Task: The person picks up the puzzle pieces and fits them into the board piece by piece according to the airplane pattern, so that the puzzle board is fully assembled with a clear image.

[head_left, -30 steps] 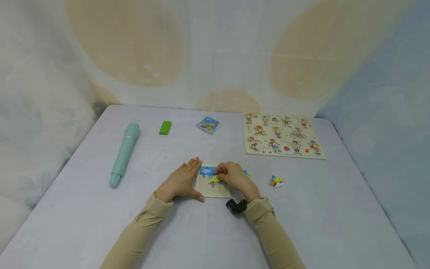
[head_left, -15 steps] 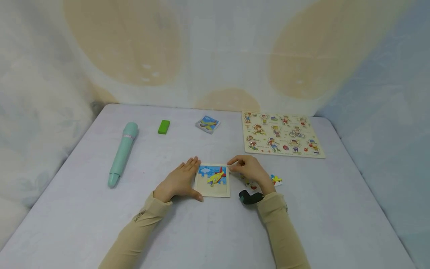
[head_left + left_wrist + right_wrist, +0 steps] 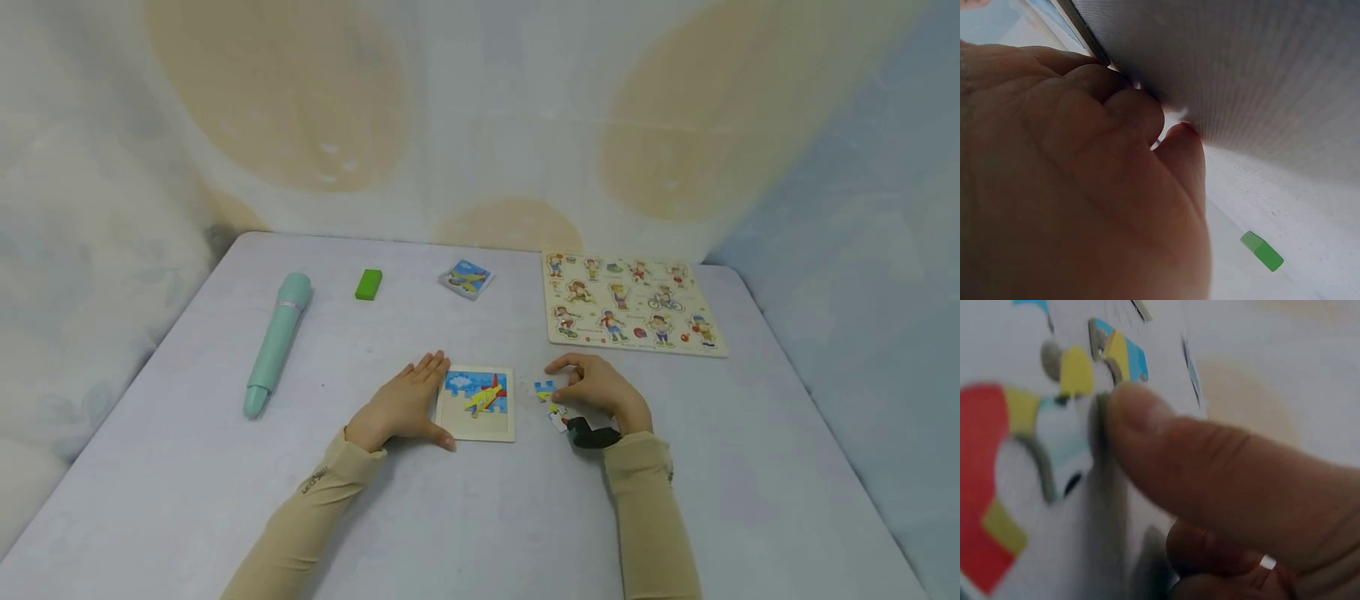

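In the head view, a square wooden frame point(image 3: 472, 430) holds joined pieces showing a plane and blue sky, its lower part bare wood. My left hand point(image 3: 406, 403) lies flat along the frame's left side, fingers straight, thumb by the lower left corner. Over loose pieces on the right is my right hand point(image 3: 604, 392), index and thumb apart around a blue-and-yellow piece point(image 3: 543, 389). A white piece point(image 3: 558, 419) lies just below. In the right wrist view, the thumb point(image 3: 1210, 475) is down beside pieces, one of them red and yellow point(image 3: 982, 419); the index fingertip is hidden.
A large picture board point(image 3: 630, 304) lies at the back right. Along the back are a small plane picture point(image 3: 467, 278) and a green block point(image 3: 368, 284). A mint-green microphone-shaped object point(image 3: 276, 346) lies at the left.
My right hand has moved right from the frame to the loose pieces, leaving the plane pieces in the frame uncovered. My left hand has stayed by the frame.
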Motion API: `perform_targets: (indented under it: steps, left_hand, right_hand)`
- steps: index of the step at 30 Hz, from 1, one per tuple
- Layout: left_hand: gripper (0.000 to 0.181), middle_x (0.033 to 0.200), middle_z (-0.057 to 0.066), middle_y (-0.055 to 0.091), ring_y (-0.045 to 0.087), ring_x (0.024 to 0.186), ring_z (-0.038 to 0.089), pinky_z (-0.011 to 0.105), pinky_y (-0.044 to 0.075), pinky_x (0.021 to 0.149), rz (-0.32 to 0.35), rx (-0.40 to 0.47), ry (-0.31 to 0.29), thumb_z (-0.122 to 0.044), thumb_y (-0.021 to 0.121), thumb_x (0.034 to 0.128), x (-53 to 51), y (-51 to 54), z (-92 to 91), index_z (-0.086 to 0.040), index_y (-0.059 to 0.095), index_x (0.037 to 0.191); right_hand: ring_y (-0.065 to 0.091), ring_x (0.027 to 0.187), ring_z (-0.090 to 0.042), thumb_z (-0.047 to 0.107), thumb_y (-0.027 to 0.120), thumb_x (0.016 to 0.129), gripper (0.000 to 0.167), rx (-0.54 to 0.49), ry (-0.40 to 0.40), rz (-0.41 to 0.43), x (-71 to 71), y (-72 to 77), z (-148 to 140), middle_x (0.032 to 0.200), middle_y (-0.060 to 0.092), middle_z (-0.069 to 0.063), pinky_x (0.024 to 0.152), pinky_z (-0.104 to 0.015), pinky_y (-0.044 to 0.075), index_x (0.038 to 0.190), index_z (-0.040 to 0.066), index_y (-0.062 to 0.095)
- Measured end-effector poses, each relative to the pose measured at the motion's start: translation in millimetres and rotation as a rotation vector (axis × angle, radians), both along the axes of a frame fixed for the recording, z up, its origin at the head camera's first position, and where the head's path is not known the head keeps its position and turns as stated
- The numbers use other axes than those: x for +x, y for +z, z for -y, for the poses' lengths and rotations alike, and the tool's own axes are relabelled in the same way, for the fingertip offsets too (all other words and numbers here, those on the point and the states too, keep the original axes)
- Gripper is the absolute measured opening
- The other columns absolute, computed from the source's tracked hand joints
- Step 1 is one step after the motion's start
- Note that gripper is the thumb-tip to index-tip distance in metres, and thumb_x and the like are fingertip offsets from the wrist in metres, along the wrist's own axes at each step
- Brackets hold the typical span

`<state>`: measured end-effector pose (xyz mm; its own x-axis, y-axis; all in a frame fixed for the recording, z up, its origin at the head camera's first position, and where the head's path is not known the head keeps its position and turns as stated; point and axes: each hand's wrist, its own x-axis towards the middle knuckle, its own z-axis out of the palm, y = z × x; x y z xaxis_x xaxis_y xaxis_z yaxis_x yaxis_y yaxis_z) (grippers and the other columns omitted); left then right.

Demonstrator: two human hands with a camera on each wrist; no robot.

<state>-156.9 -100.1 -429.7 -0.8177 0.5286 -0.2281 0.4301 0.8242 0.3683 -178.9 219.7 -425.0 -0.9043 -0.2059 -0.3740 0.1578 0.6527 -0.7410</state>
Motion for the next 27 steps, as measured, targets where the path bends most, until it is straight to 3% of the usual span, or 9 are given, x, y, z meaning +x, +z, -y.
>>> perform_targets:
  steps: [4, 8, 13, 16, 18, 27]
  left_hand:
    - [0.130, 0.162, 0.018, 0.012, 0.010, 0.151, 0.033, 0.050, 0.016, 0.123, 0.005, -0.006, 0.001, -0.061, 0.082, 0.0616, 0.2, 0.5, 0.0, 0.003, 0.016, 0.153]
    - [0.129, 0.162, 0.018, 0.011, 0.009, 0.152, 0.032, 0.049, 0.016, 0.123, 0.009, -0.011, 0.001, -0.061, 0.083, 0.0618, 0.3, 1.4, 0.8, 0.002, 0.016, 0.153]
    - [0.129, 0.162, 0.019, 0.013, 0.011, 0.151, 0.033, 0.050, 0.017, 0.123, 0.007, -0.002, 0.000, -0.060, 0.083, 0.0619, -0.1, 2.0, 1.1, 0.003, 0.017, 0.153]
    - [0.129, 0.162, 0.019, 0.012, 0.010, 0.151, 0.033, 0.050, 0.016, 0.123, 0.010, 0.003, -0.001, -0.061, 0.083, 0.0619, -0.2, 1.3, 0.3, 0.003, 0.017, 0.153]
    - [0.129, 0.162, 0.019, 0.012, 0.010, 0.151, 0.033, 0.050, 0.016, 0.123, 0.008, 0.004, -0.002, -0.061, 0.082, 0.0620, -0.5, -0.3, -0.1, 0.003, 0.017, 0.153]
    - [0.130, 0.162, 0.017, 0.011, 0.009, 0.152, 0.032, 0.049, 0.015, 0.123, 0.001, -0.015, -0.002, -0.062, 0.082, 0.0619, -0.7, -3.4, -1.0, 0.001, 0.016, 0.154]
  right_hand:
    - [0.037, 0.058, -0.013, 0.011, 0.075, 0.081, 0.026, 0.027, 0.026, -0.011, 0.2, 1.0, 2, 0.064, 0.042, 0.002, 0.056, -0.025, 0.031, 0.107, 0.010, 0.068]
    - [0.038, 0.059, -0.013, 0.011, 0.075, 0.081, 0.022, 0.065, 0.029, -0.025, -0.3, 1.6, 5, 0.065, 0.043, 0.001, 0.055, -0.026, 0.030, 0.101, 0.010, 0.067]
    - [0.049, 0.077, -0.018, 0.008, 0.077, 0.078, 0.022, 0.071, 0.021, -0.122, -3.3, -1.3, 10, 0.086, 0.058, -0.005, 0.068, -0.028, 0.039, 0.097, 0.009, 0.066]
    - [0.056, 0.088, -0.020, 0.009, 0.076, 0.080, 0.020, 0.086, -0.019, -0.199, -5.0, -4.3, 17, 0.099, 0.066, -0.007, 0.077, -0.028, 0.043, 0.097, 0.010, 0.066]
    - [0.060, 0.086, -0.020, 0.010, 0.075, 0.082, 0.018, 0.081, -0.061, -0.224, -5.9, -7.2, 21, 0.098, 0.069, -0.008, 0.073, -0.026, 0.046, 0.098, 0.010, 0.067]
    - [0.060, 0.076, -0.012, 0.020, 0.073, 0.086, 0.023, -0.085, -0.212, -0.169, -9.7, -15.8, 28, 0.093, 0.075, -0.009, 0.064, -0.022, 0.046, 0.106, 0.009, 0.071]
